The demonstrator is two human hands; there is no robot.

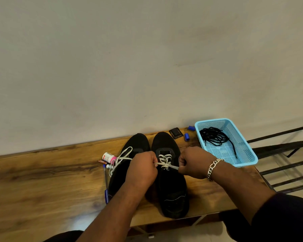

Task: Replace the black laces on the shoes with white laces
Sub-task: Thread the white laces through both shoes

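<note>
Nearest, the two black shoes (171, 187) stood side by side on the tabletop (42, 180). The left hand (142, 169) and right hand (193, 163) each pinched an end of the white lace (166, 163) on the right shoe, fingers clenched on it, pulling toward 9 and 3 o'clock. Judgement: the knot was being tightened; equal tension on both ends should seat it centrally. The left shoe's white lace (122, 156) lay loose. Farther, at 1 o'clock, the black laces (215, 137) lay in the basket (252, 157).
</note>
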